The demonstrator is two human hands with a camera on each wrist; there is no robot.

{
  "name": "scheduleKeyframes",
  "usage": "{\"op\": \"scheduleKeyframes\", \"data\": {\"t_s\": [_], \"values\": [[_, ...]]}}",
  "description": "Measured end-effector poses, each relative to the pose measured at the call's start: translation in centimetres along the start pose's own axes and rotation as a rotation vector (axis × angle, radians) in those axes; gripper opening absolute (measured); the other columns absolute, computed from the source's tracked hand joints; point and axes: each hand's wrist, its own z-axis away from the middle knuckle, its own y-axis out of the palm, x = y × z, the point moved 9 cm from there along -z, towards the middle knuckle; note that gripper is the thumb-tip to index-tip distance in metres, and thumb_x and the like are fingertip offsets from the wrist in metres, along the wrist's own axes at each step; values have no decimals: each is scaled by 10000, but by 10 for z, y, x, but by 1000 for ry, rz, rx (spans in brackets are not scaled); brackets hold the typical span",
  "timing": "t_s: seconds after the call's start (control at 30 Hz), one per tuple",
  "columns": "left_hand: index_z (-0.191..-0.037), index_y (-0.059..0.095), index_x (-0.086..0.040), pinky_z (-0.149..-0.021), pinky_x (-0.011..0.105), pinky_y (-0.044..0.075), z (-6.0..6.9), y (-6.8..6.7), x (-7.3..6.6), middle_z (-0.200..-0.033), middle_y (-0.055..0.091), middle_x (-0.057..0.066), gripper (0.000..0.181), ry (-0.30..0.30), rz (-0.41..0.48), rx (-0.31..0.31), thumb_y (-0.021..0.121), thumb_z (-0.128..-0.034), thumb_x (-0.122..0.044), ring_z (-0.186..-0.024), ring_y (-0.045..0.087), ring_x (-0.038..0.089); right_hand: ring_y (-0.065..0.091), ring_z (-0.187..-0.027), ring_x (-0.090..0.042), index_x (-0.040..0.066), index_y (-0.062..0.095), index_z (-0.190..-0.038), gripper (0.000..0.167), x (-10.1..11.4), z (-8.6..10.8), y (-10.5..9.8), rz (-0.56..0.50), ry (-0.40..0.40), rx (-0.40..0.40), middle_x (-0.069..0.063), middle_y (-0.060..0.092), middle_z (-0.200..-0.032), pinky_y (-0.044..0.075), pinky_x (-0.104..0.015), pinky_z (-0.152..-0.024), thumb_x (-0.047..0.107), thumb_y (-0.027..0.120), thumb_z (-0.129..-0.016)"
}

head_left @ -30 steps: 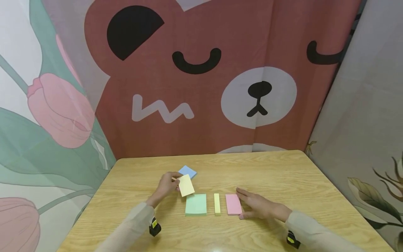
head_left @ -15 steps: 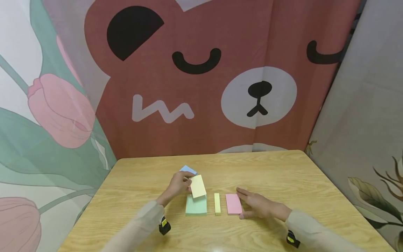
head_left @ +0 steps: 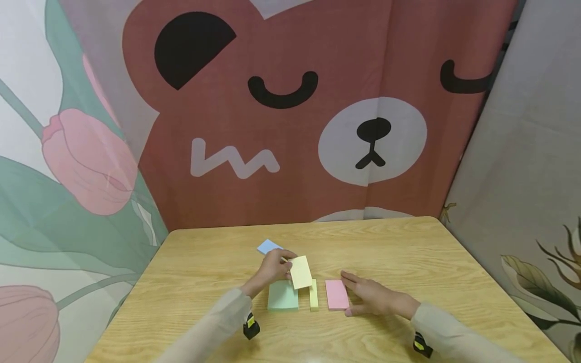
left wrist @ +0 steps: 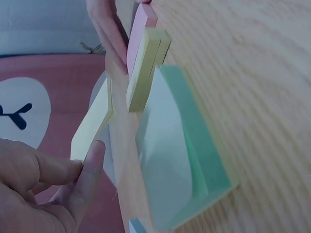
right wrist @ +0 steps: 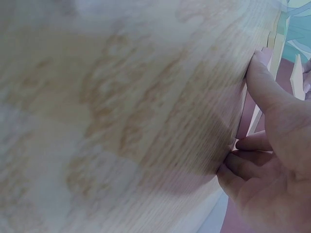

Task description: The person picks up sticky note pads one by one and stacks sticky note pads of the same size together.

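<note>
My left hand (head_left: 274,267) pinches a pale yellow sticky note pad (head_left: 301,273) between thumb and fingers. The pad is tilted above the table, over the gap between a green sticky note pad (head_left: 283,296) and a narrow yellow sticky note pad (head_left: 313,297). In the left wrist view the green pad's top sheet (left wrist: 163,155) curls up a little. My right hand (head_left: 374,296) rests at the right side of a pink sticky note pad (head_left: 336,295), holding it with the thumb at its near corner and a finger at its far corner.
A blue sticky note pad (head_left: 269,245) lies turned at an angle behind the green one, partly hidden by my left hand. Everything lies on a wooden table (head_left: 386,242). A curtain with a bear print (head_left: 290,196) hangs behind the table's far edge.
My left hand has carried the pale yellow pad to the right, from beside the blue pad, past the green pad, toward the narrow yellow one. My right hand and the pink pad have stayed put.
</note>
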Motion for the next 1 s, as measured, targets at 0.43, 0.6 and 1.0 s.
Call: {"op": "scheduleKeyframes", "data": {"t_s": [0.43, 0.6, 1.0], "values": [[-1186, 605, 177, -579, 361, 593, -4, 34, -8, -1060, 639, 277, 265, 48, 66, 73, 532, -933, 143, -591, 667, 281, 421, -1305, -473, -170, 352, -1431, 868, -4, 0, 2, 4, 2, -10, -347, 258, -1524, 407, -542, -1025, 447, 680, -917], [-1163, 628, 162, -605, 454, 592, -8, 46, -5, -945, 633, 206, 256, 7, 78, 73, 546, -922, 147, -642, 654, 419, 428, -1302, -471, -160, 362, -1433, 868, -4, 0, 2, 2, 1, -12, -346, 264, -1522, 419, -541, -1015, 457, 680, -912], [-1123, 667, 127, -566, 338, 588, -13, 64, -11, -925, 636, 183, 225, -13, 40, 89, 559, -926, 143, -614, 635, 219, 424, -1295, -496, -154, 392, -1420, 823, -2, -1, 2, -3, -9, -18, -377, 281, -1496, 431, -572, -990, 421, 693, -913]]}}
